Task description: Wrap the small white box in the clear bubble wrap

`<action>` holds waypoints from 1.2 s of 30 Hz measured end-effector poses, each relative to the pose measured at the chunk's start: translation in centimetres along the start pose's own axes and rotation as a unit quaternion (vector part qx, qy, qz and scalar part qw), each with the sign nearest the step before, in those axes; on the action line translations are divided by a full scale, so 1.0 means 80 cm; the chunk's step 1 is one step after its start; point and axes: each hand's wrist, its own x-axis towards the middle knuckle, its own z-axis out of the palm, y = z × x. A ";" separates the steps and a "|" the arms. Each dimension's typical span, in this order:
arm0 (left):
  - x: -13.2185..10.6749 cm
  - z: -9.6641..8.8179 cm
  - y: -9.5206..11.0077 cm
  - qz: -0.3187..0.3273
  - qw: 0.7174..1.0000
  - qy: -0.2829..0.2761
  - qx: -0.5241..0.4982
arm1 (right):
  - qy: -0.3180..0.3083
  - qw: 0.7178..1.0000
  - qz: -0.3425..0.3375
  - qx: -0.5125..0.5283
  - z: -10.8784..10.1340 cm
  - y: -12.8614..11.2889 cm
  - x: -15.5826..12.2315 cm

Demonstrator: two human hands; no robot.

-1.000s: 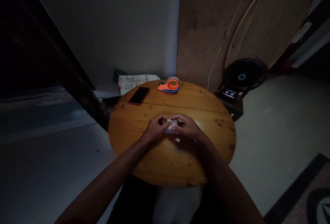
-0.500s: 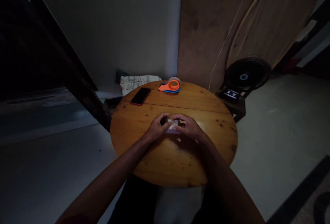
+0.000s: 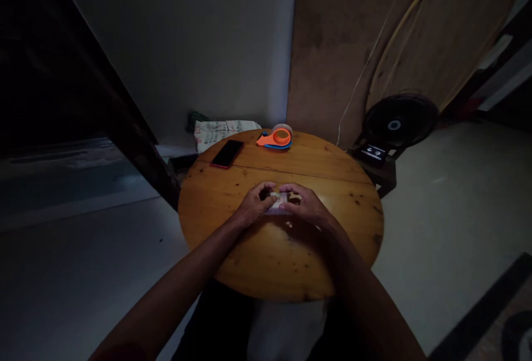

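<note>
Over the middle of the round wooden table [image 3: 274, 261], a small pale, pinkish pack with printing [image 3: 279, 204] sits between my two hands. My left hand [image 3: 255, 204] grips its left side, thumb on the near face and fingers curled behind. On the right side my right hand [image 3: 305, 203] holds it the same way, fingers bent over the far edge. What kind of pack it is, the dim light does not show. Farther back lie an orange and blue tape dispenser [image 3: 274, 139] and a dark phone with a red edge [image 3: 227, 153].
A printed white sack [image 3: 224, 128] lies behind the table by the wall. To the right, a black fan [image 3: 399, 122] stands on a small dark stool [image 3: 386, 175]. A brown board [image 3: 328, 56] and a large round wooden panel [image 3: 440, 34] lean at the back.
Both hands keep the same hold on the pack. The whole view has shifted very slightly; nothing on the table has visibly moved.
</note>
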 end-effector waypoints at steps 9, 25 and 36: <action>0.001 0.001 -0.002 -0.029 0.999 -0.008 -0.010 | -0.017 1.000 0.010 -0.003 -0.003 0.003 0.002; 0.000 0.001 -0.001 -0.030 0.999 -0.022 -0.031 | -0.027 0.998 -0.011 -0.056 -0.004 0.003 -0.001; 0.001 0.001 -0.003 -0.032 0.999 -0.015 -0.021 | -0.026 0.997 -0.010 -0.076 -0.006 -0.002 0.001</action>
